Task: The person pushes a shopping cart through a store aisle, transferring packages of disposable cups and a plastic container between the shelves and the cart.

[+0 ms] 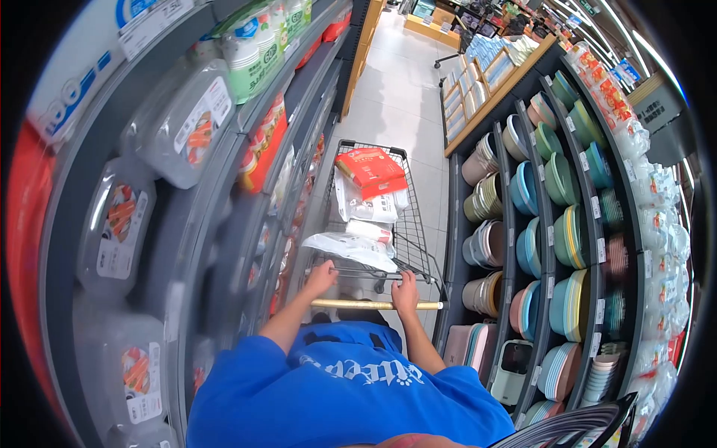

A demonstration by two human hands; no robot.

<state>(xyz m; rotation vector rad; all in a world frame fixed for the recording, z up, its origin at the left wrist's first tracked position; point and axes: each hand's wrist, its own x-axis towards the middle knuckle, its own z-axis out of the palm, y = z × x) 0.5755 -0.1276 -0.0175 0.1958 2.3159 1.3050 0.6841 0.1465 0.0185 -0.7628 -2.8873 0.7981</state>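
A black wire shopping cart [412, 231] stands ahead of me in the aisle. My left hand [322, 277] is closed on the cart's near edge at its left end. Further right along the same edge, my right hand [405, 292] has its fingers curled over it. A gold-coloured handle bar [355, 304] runs below my wrists. Inside the cart lie a red package [371, 172], a white plastic-wrapped pack [366, 201], a white roll-shaped pack [370, 231] and a white plastic bag [351, 249], the bag closest to my hands.
On the left, shelves hold clear plastic food containers [196, 123] and a green pack of paper cups [254, 63]. Right-hand shelves [544, 246] carry stacked colourful basins [571, 235]. A wooden-framed display [489, 82] stands farther up the tiled floor [392, 82].
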